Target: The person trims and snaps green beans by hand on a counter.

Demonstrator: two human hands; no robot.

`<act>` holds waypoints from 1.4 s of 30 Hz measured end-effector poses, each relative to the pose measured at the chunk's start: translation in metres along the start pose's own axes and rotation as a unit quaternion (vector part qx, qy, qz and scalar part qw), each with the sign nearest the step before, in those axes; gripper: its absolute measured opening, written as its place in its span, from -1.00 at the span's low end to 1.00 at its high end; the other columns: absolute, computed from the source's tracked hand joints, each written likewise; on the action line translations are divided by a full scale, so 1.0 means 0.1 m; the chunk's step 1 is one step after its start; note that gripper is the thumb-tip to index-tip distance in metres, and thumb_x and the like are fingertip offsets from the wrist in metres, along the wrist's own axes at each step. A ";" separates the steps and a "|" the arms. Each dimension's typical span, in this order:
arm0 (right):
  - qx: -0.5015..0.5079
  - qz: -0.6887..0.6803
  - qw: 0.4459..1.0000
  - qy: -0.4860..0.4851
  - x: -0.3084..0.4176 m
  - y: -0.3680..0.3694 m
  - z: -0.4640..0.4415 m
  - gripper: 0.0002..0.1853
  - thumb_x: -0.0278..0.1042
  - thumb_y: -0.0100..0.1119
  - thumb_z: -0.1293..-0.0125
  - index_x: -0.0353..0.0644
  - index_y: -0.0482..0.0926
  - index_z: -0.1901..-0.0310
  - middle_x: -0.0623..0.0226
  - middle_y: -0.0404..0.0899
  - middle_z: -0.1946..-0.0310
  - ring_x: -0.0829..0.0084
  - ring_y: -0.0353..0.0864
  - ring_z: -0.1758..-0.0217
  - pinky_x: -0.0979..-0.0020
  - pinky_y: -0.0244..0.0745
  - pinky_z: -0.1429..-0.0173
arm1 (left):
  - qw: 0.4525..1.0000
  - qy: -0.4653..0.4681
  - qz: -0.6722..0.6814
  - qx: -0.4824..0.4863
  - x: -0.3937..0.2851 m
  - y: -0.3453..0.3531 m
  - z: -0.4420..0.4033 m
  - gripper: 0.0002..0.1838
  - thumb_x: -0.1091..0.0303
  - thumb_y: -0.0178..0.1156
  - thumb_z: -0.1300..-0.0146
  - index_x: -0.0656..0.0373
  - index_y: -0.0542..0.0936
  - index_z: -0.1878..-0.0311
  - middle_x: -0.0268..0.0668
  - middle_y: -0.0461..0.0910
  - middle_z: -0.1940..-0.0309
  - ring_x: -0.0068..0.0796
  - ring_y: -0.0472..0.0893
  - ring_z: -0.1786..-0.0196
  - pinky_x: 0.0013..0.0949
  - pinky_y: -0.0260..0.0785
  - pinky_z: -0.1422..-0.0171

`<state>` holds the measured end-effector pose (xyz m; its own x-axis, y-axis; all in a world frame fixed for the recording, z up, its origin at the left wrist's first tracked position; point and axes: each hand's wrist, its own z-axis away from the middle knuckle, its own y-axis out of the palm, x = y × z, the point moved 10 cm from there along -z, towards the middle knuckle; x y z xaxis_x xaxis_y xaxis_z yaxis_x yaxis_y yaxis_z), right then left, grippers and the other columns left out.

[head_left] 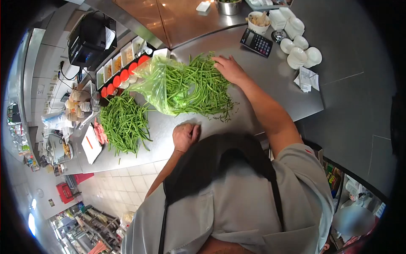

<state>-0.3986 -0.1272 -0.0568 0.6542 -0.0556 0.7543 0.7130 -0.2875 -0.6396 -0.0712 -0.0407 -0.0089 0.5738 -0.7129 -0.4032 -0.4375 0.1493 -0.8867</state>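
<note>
A large pile of green beans lies on the steel table, partly in and over a clear plastic bag. My right hand rests against the far right edge of that pile, fingers stretched out. Close to the table's front edge, my left hand is curled closed beside my apron. Its curled fingers hide whatever may be inside. A second heap of green beans sits to the left, apart from the bag.
Jars with red lids line the back left, before food trays. A white pad lies at left. A calculator, white bowls and paper slips occupy the right. A black printer stands behind.
</note>
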 end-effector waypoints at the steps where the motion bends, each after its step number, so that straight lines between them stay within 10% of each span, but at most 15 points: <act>1: 0.011 -0.117 0.993 0.018 0.07 -0.07 0.10 -0.53 -0.06 0.09 -0.67 -0.15 0.59 -0.42 0.12 0.66 -0.36 0.22 0.59 -0.46 0.13 0.34 -0.58 | 1.000 0.000 0.001 -0.004 0.00 -0.01 -0.03 -0.63 0.18 0.42 -0.36 0.09 0.54 0.51 -0.17 0.58 0.54 0.00 0.61 0.39 0.00 0.44 0.18; 3: -0.028 -0.231 0.969 0.078 0.11 -0.31 0.34 -0.65 -0.18 0.21 -0.62 -0.19 0.71 -0.24 0.11 0.82 -0.06 0.33 0.79 -0.11 0.33 0.61 -0.24 | 1.000 0.005 0.007 -0.007 0.09 0.02 -0.11 -0.65 0.17 0.37 -0.40 0.11 0.56 0.47 -0.13 0.57 0.52 0.05 0.61 0.37 0.04 0.43 0.21; 7: -0.273 -0.043 0.961 0.020 -0.14 -1.01 1.12 -0.69 -0.29 0.25 -0.54 -0.17 0.69 -0.22 0.10 0.73 -0.22 0.11 0.71 -0.29 0.17 0.57 -0.39 | 0.999 0.005 -0.032 0.017 0.17 0.06 -0.37 -0.62 0.12 0.36 -0.41 0.10 0.56 0.49 -0.14 0.59 0.52 0.04 0.63 0.38 0.05 0.45 0.22; 12: -0.213 0.163 0.957 0.112 -0.35 -1.06 1.80 -0.60 -0.26 0.20 -0.54 -0.15 0.61 -0.33 0.03 0.57 -0.44 -0.04 0.42 -0.61 -0.20 0.08 -0.73 | 0.999 0.028 -0.013 0.028 0.22 0.09 -0.51 -0.57 0.08 0.37 -0.41 0.11 0.53 0.51 -0.13 0.62 0.51 0.03 0.65 0.39 0.04 0.46 0.23; 24: -0.164 0.309 0.910 0.222 -0.25 -0.87 1.68 -0.50 -0.12 0.04 -0.62 -0.04 0.48 -0.50 0.15 0.34 -0.63 0.05 0.16 -0.76 -0.13 -0.10 -0.81 | 0.970 -0.033 0.227 -0.075 0.80 -0.09 -0.17 -0.72 0.36 0.32 -0.50 0.24 0.64 0.39 -0.14 0.61 0.48 -0.16 0.61 0.39 -0.15 0.46 0.20; 42: -0.170 0.321 0.899 0.245 -0.15 -0.79 1.77 -0.51 -0.14 0.01 -0.64 0.00 0.47 -0.52 0.21 0.32 -0.66 0.10 0.14 -0.77 -0.11 -0.09 -0.82 | 0.996 -0.065 -0.008 -0.060 1.26 -0.51 -0.20 -0.58 0.07 0.30 -0.46 0.14 0.63 0.48 -0.05 0.67 0.49 0.09 0.68 0.35 0.08 0.51 0.15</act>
<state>-0.4197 0.0660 -0.0436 0.6550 -0.7044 0.2736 0.0551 -0.3166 -0.9470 0.0090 -0.1518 -0.0097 0.6628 -0.6181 -0.4226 -0.5031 0.0503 -0.8627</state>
